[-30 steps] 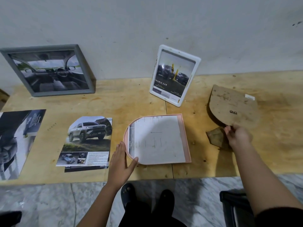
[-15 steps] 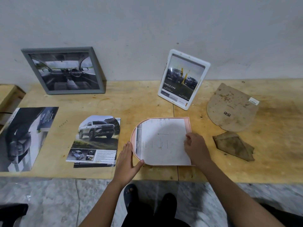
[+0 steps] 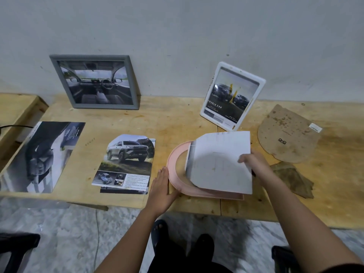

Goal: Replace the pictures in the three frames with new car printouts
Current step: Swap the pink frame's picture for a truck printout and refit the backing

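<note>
My right hand pinches the right edge of a white sheet, tilted above the pink frame flat on the table. My left hand, fingers straight, braces the frame's curve. The sheet seems light and floppy, so an edge grip suits it.

Both forearms bare to the wrist; L hand and R hand bare too. Dark sleeve hem just shows at R upper arm, btm corner. Dark trousers, prob. black. Black open-toe slides on feet, toes showing on the L one.
</note>
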`<state>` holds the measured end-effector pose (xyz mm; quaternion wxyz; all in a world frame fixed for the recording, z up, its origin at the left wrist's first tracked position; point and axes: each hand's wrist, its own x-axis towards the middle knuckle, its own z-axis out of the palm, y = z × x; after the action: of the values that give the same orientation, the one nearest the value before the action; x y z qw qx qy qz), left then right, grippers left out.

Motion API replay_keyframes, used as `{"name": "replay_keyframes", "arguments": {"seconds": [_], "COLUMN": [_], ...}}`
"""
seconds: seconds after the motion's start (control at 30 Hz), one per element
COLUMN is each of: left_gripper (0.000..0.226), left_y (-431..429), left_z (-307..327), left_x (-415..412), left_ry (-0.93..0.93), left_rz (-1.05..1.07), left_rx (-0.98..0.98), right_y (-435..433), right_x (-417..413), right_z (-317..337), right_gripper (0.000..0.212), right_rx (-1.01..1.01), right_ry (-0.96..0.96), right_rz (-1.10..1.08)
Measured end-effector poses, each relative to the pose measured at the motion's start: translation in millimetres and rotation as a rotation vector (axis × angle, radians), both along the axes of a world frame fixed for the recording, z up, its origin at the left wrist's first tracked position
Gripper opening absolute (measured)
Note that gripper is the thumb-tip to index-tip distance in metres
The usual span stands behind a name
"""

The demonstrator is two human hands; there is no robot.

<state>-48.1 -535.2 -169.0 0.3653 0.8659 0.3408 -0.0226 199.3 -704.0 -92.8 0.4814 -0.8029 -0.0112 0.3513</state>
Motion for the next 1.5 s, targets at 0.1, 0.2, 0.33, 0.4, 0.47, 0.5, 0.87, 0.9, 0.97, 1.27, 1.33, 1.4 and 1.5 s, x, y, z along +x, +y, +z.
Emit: {"name": "replay_keyframes", "arguments": {"seconds": [0.1,0.2,0.33,0.4,0.47,0.5,0.87,0.9,0.97,1.27,1.33,1.4,1.5], "left_gripper": [0.094,0.059,0.034,0.030,0.024,0.026,0.021,0.018,0.015,0.029,0.027,0.028,0.031], "left_y": [-2.3,-4.6,-26.7,-29.9,-18.1,-7.7,217.7,243.9,292.7,420.5,435.3,445.4,443.7], "left_z": [2.0,8.4,64.1,86.0,95.3,100.3,103.4,100.7,95.2,52.7,43.7,31.0,20.9], "left_x": [3.3,13.8,29.0,27.0,14.6,5.0,-150.2,-165.5,-194.8,-274.3,-278.0,-280.2,-274.8], "left_ry": [-0.004,-0.102,-0.365,-0.515,-0.583,-0.586,-0.435,-0.408,-0.354,-0.084,-0.022,0.070,0.178], "left_rz": [0.051,0.202,0.486,0.475,0.480,0.497,0.722,0.755,0.806,0.731,0.695,0.651,0.668], "left_rx": [-0.076,-0.167,-0.303,-0.498,-0.585,-0.576,-0.246,-0.198,-0.109,0.019,0.024,0.047,0.112], "right_y": [-8.2,-10.3,9.1,29.6,53.0,65.2,263.3,290.1,340.3,451.9,459.3,462.0,459.3], "right_x": [1.2,-8.6,-36.8,-57.7,-81.6,-92.5,-196.3,-213.9,-250.0,-358.4,-368.8,-372.1,-364.1], "right_z": [16.6,29.8,32.9,30.3,30.6,30.0,21.9,13.7,-1.5,-34.3,-36.0,-37.8,-40.2], "right_gripper": [0.046,0.047,0.047,0.062,0.081,0.085,0.020,0.019,0.021,0.035,0.036,0.044,0.036], "right_rx": [0.122,0.277,0.475,0.534,0.553,0.554,0.323,0.273,0.186,-0.019,-0.020,-0.015,-0.107], "right_ry": [0.066,0.123,0.216,0.227,0.278,0.293,0.371,0.354,0.287,0.012,0.003,-0.016,-0.109], "right_rz": [-0.072,-0.044,0.000,0.025,0.079,0.114,0.392,0.459,0.566,0.636,0.683,0.735,0.768]}}
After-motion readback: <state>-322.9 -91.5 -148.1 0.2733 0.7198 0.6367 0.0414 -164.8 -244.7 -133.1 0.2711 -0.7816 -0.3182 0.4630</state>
